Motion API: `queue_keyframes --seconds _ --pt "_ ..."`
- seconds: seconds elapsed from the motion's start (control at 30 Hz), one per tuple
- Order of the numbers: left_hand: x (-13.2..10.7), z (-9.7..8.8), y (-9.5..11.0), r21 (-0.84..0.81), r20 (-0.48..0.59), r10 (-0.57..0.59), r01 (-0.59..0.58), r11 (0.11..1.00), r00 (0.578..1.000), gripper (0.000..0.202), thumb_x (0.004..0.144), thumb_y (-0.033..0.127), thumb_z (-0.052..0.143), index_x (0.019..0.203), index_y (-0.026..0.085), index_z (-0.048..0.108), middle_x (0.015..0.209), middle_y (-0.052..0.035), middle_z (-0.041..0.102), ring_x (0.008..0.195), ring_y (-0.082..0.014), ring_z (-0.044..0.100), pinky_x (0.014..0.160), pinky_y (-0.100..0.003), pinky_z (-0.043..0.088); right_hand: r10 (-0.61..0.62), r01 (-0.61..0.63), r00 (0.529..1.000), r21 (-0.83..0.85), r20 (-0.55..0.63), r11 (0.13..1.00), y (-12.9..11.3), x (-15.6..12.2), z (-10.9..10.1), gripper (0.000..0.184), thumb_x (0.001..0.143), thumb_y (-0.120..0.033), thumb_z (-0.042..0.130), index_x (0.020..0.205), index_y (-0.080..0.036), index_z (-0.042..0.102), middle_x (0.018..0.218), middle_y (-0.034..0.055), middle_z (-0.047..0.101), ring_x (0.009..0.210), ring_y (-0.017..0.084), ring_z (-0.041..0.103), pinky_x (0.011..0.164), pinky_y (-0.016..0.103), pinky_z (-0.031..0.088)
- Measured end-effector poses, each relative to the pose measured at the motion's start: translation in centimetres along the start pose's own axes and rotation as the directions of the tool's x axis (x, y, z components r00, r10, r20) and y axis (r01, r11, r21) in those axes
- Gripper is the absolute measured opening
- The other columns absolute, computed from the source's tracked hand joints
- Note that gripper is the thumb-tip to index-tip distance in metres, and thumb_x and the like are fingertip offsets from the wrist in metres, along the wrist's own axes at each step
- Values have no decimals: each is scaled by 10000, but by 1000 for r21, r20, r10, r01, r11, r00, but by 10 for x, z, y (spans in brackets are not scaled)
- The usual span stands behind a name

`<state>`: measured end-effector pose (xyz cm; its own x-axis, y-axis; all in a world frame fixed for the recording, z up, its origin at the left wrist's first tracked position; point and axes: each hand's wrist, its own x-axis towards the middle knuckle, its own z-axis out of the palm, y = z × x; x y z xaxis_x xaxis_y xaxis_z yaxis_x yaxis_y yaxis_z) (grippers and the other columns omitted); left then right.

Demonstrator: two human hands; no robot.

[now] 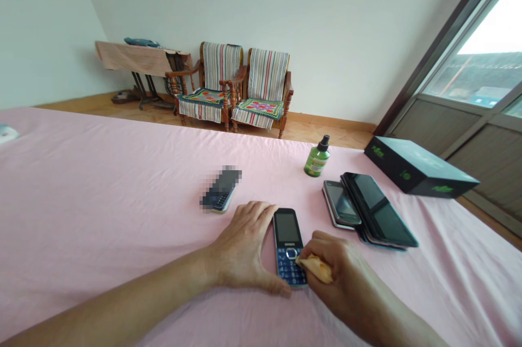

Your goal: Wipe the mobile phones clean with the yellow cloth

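Note:
A blue keypad phone (289,245) lies face up on the pink cloth (101,184) covering the table. My left hand (244,246) rests against the phone's left edge, fingers curved round its top and thumb at its bottom corner, holding it in place. My right hand (340,271) is closed on a small yellowish cloth (315,268), which it presses on the phone's keypad at the lower right.
Another keypad phone (222,190) lies further back to the left. A small phone (341,204) and a stack of dark smartphones (377,210) lie to the right. A green spray bottle (317,157) and a black box (418,166) stand behind them. Two wooden chairs (236,88) stand by the wall.

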<state>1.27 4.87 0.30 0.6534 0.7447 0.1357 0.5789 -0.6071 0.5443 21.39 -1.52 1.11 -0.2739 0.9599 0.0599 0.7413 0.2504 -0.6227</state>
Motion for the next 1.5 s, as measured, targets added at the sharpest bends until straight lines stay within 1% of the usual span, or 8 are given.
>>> queue_keyframes --seconds 0.2,0.43,0.57,0.73,1.0,1.23,1.37,1.5 --pt "1 0 1 6 0 -7 7 1000 1000 1074 453 642 827 1336 180 429 1290 -151 496 1177 -391 456 1032 -554 347 -43 43 999 80 2 996 -10 1 14 192 740 -22 564 745 -185 666 775 14 606 679 141 569 580 241 349" --pt "0 2 0 20 -22 11 -11 1000 1000 1071 462 586 839 1350 171 408 1273 -151 503 1171 -379 457 1027 -533 352 -34 34 999 40 4 999 -20 4 21 175 730 -30 597 747 -178 689 777 26 605 666 150 563 574 244 357" --pt "0 2 -1 9 -13 14 -14 1000 1000 1065 467 621 826 1344 182 413 1282 -152 500 1172 -384 457 1027 -538 348 -38 39 999 55 -4 998 -15 3 17 187 719 -28 578 737 -188 672 777 18 613 684 149 571 583 242 359" --pt "0 0 -1 -1 -8 6 -6 1000 1000 1075 468 697 794 1345 200 421 1303 -148 492 1183 -395 453 1032 -554 338 26 -26 1000 24 -14 999 -5 0 5 223 670 5 505 677 -186 621 705 -1 594 613 128 543 531 240 316" --pt "-1 2 -3 4 -14 15 -15 1000 1000 1085 481 745 761 1343 183 420 1281 -152 501 1149 -386 464 1014 -550 350 73 -73 997 -36 -5 997 1 -3 -2 218 682 -20 491 681 -191 627 692 7 609 620 144 552 538 251 320" --pt "-1 2 -3 5 -18 18 -18 1000 1000 1077 482 746 762 1340 191 424 1289 -147 501 1160 -383 460 1024 -543 344 31 -36 999 -126 -43 991 4 -4 -10 187 713 -51 501 675 -193 616 676 14 619 620 158 561 556 269 325" --pt "-1 2 -3 6 -23 21 -21 1000 1000 1079 486 756 757 1339 183 428 1284 -146 503 1160 -383 459 1026 -542 343 35 -36 999 -63 -25 997 2 -2 -15 188 721 -70 499 649 -202 611 647 3 619 607 155 574 550 264 336" --pt "-1 3 -2 14 -26 13 -13 1000 1000 1087 483 754 762 1338 172 431 1279 -149 504 1149 -385 467 1016 -540 355 64 -64 998 -12 4 998 0 -4 -14 198 702 -55 509 661 -206 631 644 -3 618 602 154 574 536 255 337"
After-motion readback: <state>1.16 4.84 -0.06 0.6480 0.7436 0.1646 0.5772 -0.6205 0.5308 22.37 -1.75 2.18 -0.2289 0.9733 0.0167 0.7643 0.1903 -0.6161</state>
